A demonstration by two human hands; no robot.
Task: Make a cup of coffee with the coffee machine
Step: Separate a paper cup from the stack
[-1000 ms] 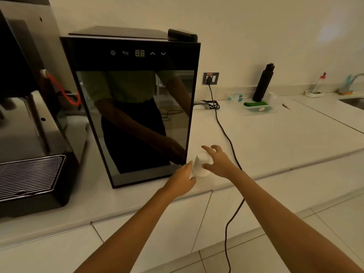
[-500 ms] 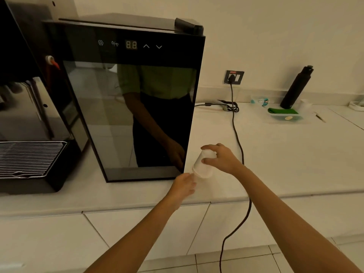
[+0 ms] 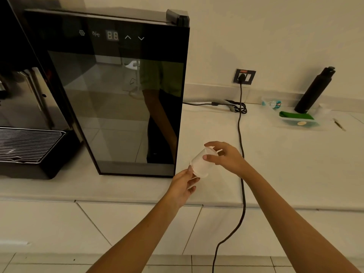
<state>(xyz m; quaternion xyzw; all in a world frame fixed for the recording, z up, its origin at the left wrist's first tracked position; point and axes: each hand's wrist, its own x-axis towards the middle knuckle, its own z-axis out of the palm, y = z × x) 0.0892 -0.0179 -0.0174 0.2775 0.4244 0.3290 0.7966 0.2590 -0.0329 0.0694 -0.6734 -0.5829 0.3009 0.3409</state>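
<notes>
Tilting in mid-air over the counter [image 3: 275,174], a white paper cup [image 3: 200,163] is held by 2 hands: the right hand [image 3: 226,159] is closed on its upper end, the left hand [image 3: 182,187] pinches the lower rim. Its long axis runs up-right to down-left. The coffee machine's drip tray [image 3: 29,143] lies well to the left, so the left hand is nearer. "88" is read on the black cabinet [image 3: 122,91].

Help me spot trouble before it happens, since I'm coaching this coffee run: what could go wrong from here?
1. The paper cup is tilted between the right hand and left hand, gripped lightly; it could slip or get crushed.
2. The black power cord runs right beside the hands and hangs off the counter; an arm could snag it.
3. The coffee machine's drip tray sits beyond the black cabinet, so the cup might clip its corner.
</notes>
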